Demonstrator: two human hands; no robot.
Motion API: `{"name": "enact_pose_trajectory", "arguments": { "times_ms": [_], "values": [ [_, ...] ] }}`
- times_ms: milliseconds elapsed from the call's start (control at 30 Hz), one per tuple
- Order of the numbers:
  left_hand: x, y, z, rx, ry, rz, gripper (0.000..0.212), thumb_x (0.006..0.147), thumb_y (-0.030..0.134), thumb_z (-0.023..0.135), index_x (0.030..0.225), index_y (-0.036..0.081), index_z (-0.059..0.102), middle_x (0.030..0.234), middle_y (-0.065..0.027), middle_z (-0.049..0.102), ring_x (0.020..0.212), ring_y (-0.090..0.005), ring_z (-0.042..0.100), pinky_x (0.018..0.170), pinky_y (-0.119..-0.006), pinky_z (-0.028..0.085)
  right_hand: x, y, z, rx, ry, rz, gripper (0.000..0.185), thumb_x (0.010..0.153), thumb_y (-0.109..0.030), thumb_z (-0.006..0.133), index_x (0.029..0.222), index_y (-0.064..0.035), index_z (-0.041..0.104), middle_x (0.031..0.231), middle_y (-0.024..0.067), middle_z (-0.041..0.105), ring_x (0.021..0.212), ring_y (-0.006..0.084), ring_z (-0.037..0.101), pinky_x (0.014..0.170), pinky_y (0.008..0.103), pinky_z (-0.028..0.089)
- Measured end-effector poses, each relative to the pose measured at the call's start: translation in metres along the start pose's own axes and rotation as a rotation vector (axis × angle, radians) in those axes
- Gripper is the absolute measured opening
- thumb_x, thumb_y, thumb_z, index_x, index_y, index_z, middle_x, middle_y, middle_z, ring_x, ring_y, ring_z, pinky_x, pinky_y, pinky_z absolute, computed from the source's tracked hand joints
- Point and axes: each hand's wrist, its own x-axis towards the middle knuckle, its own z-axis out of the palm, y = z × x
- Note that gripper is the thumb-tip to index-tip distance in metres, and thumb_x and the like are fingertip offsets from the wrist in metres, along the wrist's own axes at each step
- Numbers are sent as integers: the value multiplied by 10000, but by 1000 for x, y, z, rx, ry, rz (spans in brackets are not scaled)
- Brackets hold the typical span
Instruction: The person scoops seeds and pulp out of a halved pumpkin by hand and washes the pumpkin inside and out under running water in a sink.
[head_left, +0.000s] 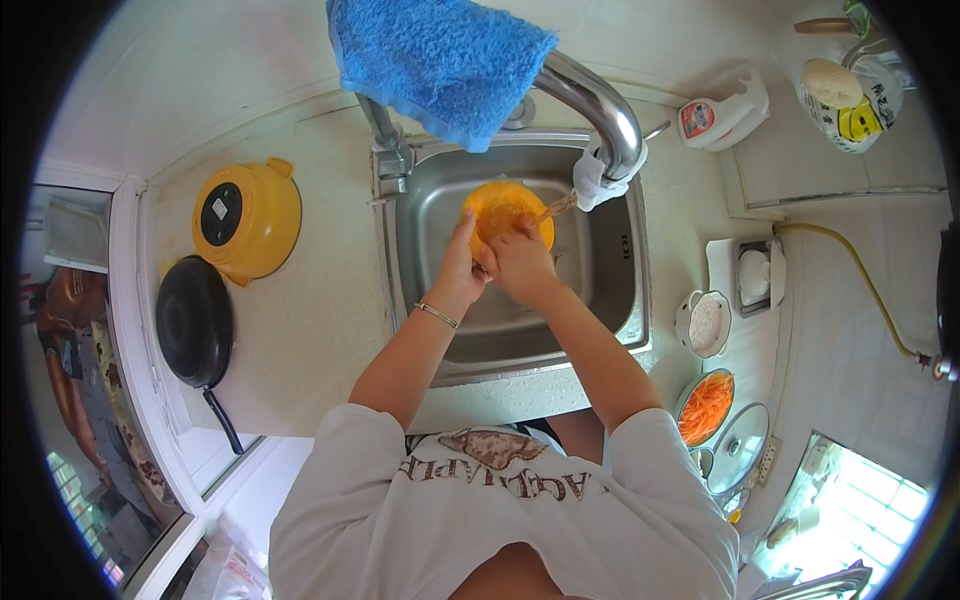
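Observation:
An orange bowl (504, 196) is held over the steel sink basin (517, 330), below the curved metal faucet (600, 112). White cloth (600, 180) is wrapped about the faucet's mouth, and a stream from it runs to the bowl's right side. My left hand (461, 262), a bracelet at its wrist, grips the bowl's left edge with the thumb up along the rim. My right hand (517, 259) lies at the bowl's near side, its fingers reaching over the rim into the bowl. Whether those fingers hold anything is hidden.
A blue towel (442, 67) hangs over the faucet pipe. On the left counter lie an upturned yellow pot (270, 217) and a black frying pan (195, 322). To the right are a white bottle (724, 116), a small bowl (709, 322), shredded carrot (705, 409) and a glass lid (741, 450).

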Motion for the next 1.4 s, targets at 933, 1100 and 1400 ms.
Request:
{"name": "enact_pose_trajectory", "arguments": {
  "times_ms": [933,1100,1400],
  "values": [
    [-10,5,23,1057,-118,676,555,940,451,366,1360,89,344,1348,-182,380,1242,-340,377,1008,-456,306,-17,37,-7,1483,245,378,354,832,-229,676,1057,15,552,938,48,619,808,112,594,715,270,493],
    [-8,-6,45,1470,-34,1365,382,919,257,438,1209,16,500,1136,-195,543,1103,-354,482,916,-395,390,-21,29,2,1773,350,513,289,869,-228,630,1021,10,570,907,38,612,797,89,568,687,251,470],
    [10,43,25,443,-287,-77,466,865,415,568,1170,63,560,1157,-76,592,1031,-172,577,879,-315,457,-37,27,-33,1855,131,444,357,857,-283,639,1026,24,568,915,49,616,784,117,592,685,269,478]
  ]
}}
